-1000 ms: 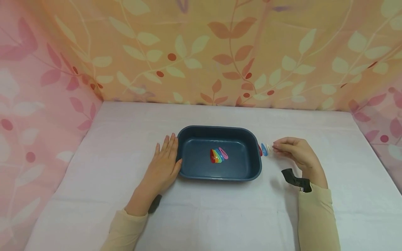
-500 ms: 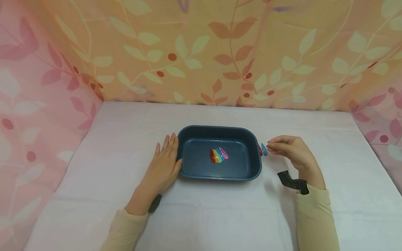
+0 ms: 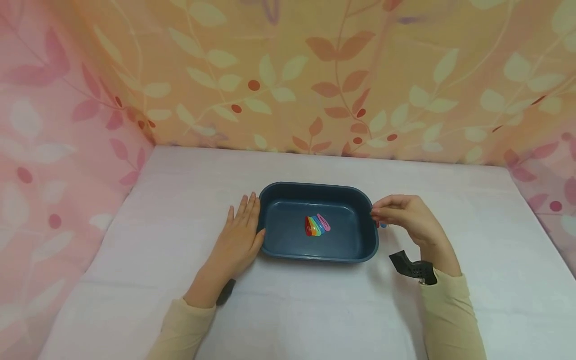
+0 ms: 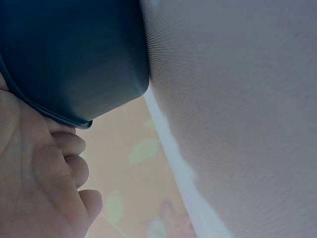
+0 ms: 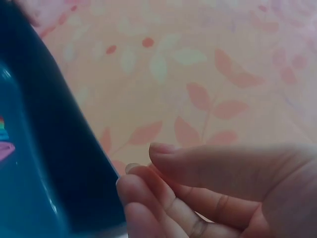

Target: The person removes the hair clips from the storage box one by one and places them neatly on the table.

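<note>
Left hand (image 3: 236, 241) laid straight-fingered against bin (image 3: 284, 235); right hand (image 3: 408, 216) poised by blue clip (image 3: 383, 225), grip cannot be told; pick-up seemingly in progress; fine pinch called for next.

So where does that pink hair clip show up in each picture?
Head: the pink clip, inside the blue tub, slightly right of and below picture centre.
Left wrist: not in it.
Right wrist: at the left edge, below mid-height.
Shared landmark: the blue tub, in all three.

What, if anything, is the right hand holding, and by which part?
Cannot tell: beside the dark blue basin, the right hand hides whatever it may pinch.
</note>
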Motion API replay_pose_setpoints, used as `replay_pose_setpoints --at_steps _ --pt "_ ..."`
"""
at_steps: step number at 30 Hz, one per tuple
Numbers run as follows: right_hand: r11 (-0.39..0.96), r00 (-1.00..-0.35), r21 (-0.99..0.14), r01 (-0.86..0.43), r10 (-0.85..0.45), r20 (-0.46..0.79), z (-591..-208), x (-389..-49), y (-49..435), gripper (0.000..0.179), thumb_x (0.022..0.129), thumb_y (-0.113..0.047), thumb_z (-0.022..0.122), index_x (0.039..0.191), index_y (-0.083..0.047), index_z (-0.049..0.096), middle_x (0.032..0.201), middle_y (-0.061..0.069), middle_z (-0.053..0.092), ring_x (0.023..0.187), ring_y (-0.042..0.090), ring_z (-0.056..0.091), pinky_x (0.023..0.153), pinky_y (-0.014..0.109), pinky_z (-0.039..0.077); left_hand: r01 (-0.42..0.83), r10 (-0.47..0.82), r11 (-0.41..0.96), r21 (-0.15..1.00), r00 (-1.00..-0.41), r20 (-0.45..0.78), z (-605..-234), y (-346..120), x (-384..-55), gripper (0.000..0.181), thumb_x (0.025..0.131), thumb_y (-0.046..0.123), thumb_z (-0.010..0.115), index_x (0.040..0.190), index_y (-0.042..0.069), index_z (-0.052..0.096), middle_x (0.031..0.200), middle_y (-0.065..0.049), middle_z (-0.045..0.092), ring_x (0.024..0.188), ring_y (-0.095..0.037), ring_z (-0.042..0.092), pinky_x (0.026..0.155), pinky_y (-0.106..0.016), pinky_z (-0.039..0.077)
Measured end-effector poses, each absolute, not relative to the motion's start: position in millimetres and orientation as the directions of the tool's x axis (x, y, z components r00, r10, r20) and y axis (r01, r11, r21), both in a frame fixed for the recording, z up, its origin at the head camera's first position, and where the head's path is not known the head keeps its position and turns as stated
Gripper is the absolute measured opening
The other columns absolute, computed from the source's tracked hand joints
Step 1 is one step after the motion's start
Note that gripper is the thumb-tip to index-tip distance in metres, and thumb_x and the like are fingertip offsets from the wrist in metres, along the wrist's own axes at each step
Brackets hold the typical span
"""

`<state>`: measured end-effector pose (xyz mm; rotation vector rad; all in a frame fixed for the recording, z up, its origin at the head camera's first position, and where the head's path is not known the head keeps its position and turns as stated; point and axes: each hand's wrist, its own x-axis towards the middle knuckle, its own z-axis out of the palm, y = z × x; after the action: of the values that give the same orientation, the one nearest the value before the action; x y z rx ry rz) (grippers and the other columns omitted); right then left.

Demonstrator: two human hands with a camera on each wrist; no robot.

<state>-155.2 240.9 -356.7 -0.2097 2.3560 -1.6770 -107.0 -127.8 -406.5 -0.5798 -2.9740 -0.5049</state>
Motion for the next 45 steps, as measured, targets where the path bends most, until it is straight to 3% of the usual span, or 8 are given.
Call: replay_pose_setpoints --at_steps 6,11,22,33,45 --pt "0.363 -0.956 -0.932 0.005 -0.273 -0.111 -354 -156 228 0.027 0.088 -0.012 0.066 0.098 0.013 0.064 0.080 0.002 0.071 0.074 0.016 0.068 0.069 0.031 0.055 0.379 0.355 0.873 0.307 -0.925 0.132 -407 -128 -106 0.067 0.098 0.026 0.043 0.148 -0.006 0.013 0.156 -0.017 0.006 0.143 -0.030 0.003 0.112 -0.051 0.006" --pt "0.383 -0.947 -0.924 0.001 -0.296 -0.124 -354 -158 215 0.029 0.088 -0.012 0.067 0.100 0.014 0.064 0.080 0.005 0.070 0.077 0.022 0.068 0.070 0.027 0.054 0.385 0.358 0.871 0.304 -0.923 0.141 -407 -128 -107 0.067 0.098 0.024 0.045 0.148 -0.006 0.012 0.156 -0.017 0.007 0.143 -0.032 0.006 0.112 -0.051 0.007" --pt "0.384 -0.915 -0.923 0.022 -0.364 -0.174 -358 -169 190 0.025 0.087 -0.008 0.066 0.097 0.014 0.065 0.090 0.025 0.068 0.081 0.029 0.068 0.072 0.030 0.055 0.376 0.350 0.873 0.311 -0.927 0.136 -406 -128 -106 0.068 0.097 0.024 0.046 0.148 -0.006 0.013 0.156 -0.017 0.007 0.143 -0.032 0.005 0.112 -0.051 0.007" --pt "0.474 -0.883 -0.880 0.008 -0.409 -0.228 -364 -188 171 0.023 0.087 -0.012 0.066 0.094 0.009 0.069 0.083 0.016 0.070 0.081 0.039 0.065 0.070 0.032 0.055 0.382 0.354 0.875 0.298 -0.924 0.144 -407 -128 -107 0.068 0.097 0.024 0.046 0.148 -0.006 0.013 0.156 -0.017 0.006 0.143 -0.033 0.006 0.112 -0.051 0.007" --pt "0.447 -0.848 -0.891 0.083 -0.438 -0.299 -387 -202 159 0.019 0.086 -0.006 0.065 0.092 0.012 0.068 0.080 0.012 0.070 0.066 0.016 0.065 0.067 0.034 0.056 0.383 0.355 0.873 0.301 -0.924 0.145 -407 -128 -107 0.068 0.097 0.024 0.046 0.148 -0.006 0.013 0.156 -0.017 0.006 0.143 -0.032 0.006 0.112 -0.051 0.007"
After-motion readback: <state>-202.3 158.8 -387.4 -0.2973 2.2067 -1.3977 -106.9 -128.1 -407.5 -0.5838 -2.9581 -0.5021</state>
